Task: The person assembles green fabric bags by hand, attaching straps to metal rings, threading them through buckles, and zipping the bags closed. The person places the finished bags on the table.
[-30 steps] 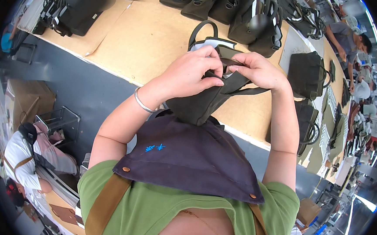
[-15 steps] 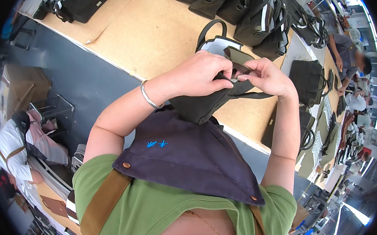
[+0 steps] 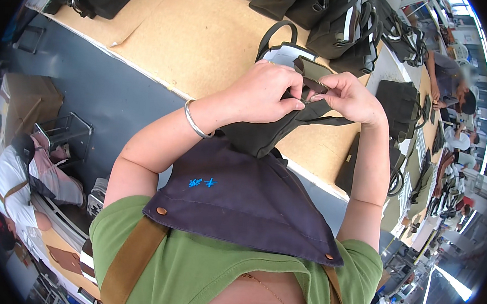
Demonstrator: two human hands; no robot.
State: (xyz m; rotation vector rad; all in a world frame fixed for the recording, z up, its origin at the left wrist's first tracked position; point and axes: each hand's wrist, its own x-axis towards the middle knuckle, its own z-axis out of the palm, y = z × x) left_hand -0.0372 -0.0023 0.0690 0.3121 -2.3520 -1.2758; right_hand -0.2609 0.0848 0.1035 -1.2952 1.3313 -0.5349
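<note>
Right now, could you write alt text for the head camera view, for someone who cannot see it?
Both hands, left hand and right hand, pinch the top edge of a dark fabric bag above a wooden worktable. More dark bags lie at the table's far side.

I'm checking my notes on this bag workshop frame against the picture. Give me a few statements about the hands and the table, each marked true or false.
1. Both hands grip the same dark bag. True.
2. The left hand is bare at the wrist. False: a silver bangle sits on that wrist.
3. The right hand pinches the bag's zipper edge beside the left hand. True.
4. The wooden table holds only the bag being worked on. False: several more dark bags stand along its far edge.
5. The person wears a dark apron over a green shirt. True.
</note>
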